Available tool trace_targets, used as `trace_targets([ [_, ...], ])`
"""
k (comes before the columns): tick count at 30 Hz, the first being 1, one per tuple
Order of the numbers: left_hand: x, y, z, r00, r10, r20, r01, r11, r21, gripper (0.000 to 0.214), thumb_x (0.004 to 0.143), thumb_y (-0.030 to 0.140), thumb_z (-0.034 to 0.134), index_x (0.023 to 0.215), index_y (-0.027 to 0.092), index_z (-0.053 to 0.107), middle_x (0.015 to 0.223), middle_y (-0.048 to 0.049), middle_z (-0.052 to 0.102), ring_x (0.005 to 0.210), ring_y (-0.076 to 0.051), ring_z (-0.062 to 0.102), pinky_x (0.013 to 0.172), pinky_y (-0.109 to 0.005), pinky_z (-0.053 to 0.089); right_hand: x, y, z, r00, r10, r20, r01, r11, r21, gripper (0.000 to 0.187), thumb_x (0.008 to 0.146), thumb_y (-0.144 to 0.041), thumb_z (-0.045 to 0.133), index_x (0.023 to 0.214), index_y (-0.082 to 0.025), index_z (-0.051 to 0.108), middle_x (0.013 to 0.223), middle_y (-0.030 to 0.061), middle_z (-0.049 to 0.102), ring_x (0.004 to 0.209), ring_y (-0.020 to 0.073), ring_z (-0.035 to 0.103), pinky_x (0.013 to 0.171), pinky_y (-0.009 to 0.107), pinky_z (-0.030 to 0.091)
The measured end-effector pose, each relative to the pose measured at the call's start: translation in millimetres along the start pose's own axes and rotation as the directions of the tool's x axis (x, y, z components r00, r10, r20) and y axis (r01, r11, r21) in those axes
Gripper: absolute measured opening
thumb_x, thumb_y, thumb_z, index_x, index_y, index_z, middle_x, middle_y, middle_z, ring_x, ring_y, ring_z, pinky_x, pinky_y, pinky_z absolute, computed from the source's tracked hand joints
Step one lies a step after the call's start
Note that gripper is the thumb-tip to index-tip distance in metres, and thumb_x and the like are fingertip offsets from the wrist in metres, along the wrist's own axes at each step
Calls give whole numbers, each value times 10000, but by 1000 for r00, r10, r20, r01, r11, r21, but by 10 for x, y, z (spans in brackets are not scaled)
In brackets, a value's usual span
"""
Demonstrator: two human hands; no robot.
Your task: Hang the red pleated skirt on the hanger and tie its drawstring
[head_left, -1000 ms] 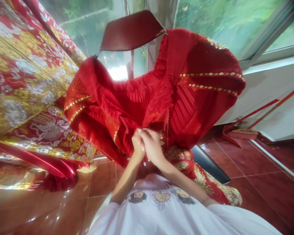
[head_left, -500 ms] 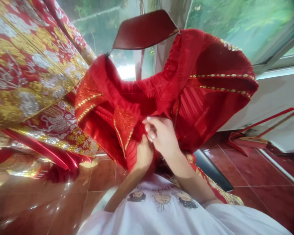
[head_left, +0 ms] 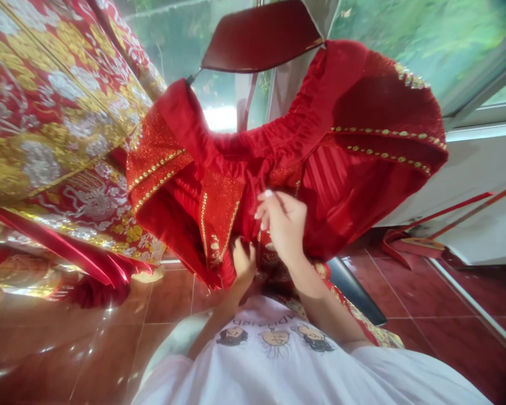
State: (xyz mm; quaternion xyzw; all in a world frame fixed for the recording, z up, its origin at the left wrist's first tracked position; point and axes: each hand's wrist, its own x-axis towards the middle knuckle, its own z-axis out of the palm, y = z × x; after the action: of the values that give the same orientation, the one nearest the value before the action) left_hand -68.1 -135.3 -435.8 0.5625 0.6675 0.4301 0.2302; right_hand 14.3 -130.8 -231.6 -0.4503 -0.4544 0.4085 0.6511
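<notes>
1. The red garment (head_left: 287, 140) spreads across the middle of the frame, its gathered edge dipping between two raised corners. Rows of gold studs cross both sides.
2. At the top centre, a dark red panel (head_left: 263, 36) meets those corners at its ends.
3. The right hand (head_left: 283, 225), at the centre, is in front of the garment, fingers curled in and close to the thumb; whether cloth is pinched there I cannot tell.
4. The left hand (head_left: 243, 260), lower and further left, is against the red folds, fingers loosely bent; its grip cannot be made out.
5. A glittery flap (head_left: 221, 208) with gold edging hangs above and left of the left hand.
6. Flowered cloth (head_left: 37, 107) in red, gold and silver fills the upper left.
7. A white shirt (head_left: 278, 371) covers the bottom centre, over a tiled floor (head_left: 105, 349).
</notes>
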Motion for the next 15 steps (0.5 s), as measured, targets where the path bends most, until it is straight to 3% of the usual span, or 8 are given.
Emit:
trace_targets([
  [2, -24, -249, 116, 999, -46, 0, 46, 999, 6, 463, 852, 169, 549, 1294, 77, 446, 1210, -202, 587, 1149, -275, 589, 1005, -424, 472, 6, 192, -128, 999, -36, -40, 31, 994, -106, 328, 854, -431, 508, 769, -129, 602, 522, -18, 522, 402, 47, 433, 407, 159, 316],
  [4, -28, -433, 168, 998, -62, 13, 62, 998, 8, 518, 858, 195, 566, 1342, 101, 406, 1313, -185, 536, 1237, -247, 538, 1068, -380, 431, 0, 475, -260, 1000, -10, 16, 14, 963, -270, 359, 852, -459, 485, 737, -136, 590, 507, -17, 498, 430, 68, 452, 437, 175, 348],
  [7, -13, -625, 169, 996, -80, 43, 79, 997, 25, 486, 871, 221, 571, 1324, 110, 435, 1358, -170, 511, 1288, -231, 493, 1093, -344, 405, -67, 1014, -436, 989, 106, 98, -29, 813, -582, 332, 840, -432, 485, 700, -147, 579, 558, 22, 551, 537, 123, 547, 556, 229, 447],
  [9, 6, -734, 173, 990, -118, 79, 115, 992, 51, 395, 861, 221, 587, 1233, 110, 513, 1223, -167, 602, 1156, -250, 589, 1002, -361, 475, -141, 1373, -493, 987, 145, 74, -58, 741, -669, 265, 789, -379, 553, 836, -131, 634, 734, 87, 656, 717, 190, 636, 701, 299, 507],
  [11, 37, -832, 209, 980, -158, 125, 149, 986, 76, 266, 865, 226, 577, 1105, 111, 584, 1003, -145, 671, 926, -253, 668, 853, -369, 533, -200, 1675, -464, 988, 145, 55, -68, 725, -685, 427, 719, -357, 641, 1050, -88, 630, 1041, 183, 667, 991, 270, 638, 877, 381, 502],
  [13, 73, -907, 266, 972, -174, 156, 161, 983, 90, 179, 890, 230, 528, 995, 115, 617, 843, -120, 671, 770, -238, 668, 761, -369, 539, -202, 1899, -348, 991, 121, 57, -48, 718, -694, 648, 670, -382, 710, 1202, -42, 564, 1288, 246, 546, 1214, 318, 533, 1020, 427, 435],
  [15, 96, -949, 306, 975, -148, 165, 135, 987, 84, 145, 883, 210, 515, 930, 127, 624, 818, -109, 659, 764, -232, 657, 768, -374, 531, -129, 2045, -191, 995, 80, 53, -19, 709, -705, 684, 693, -413, 712, 1238, -37, 538, 1338, 251, 503, 1268, 318, 489, 1063, 432, 402],
])
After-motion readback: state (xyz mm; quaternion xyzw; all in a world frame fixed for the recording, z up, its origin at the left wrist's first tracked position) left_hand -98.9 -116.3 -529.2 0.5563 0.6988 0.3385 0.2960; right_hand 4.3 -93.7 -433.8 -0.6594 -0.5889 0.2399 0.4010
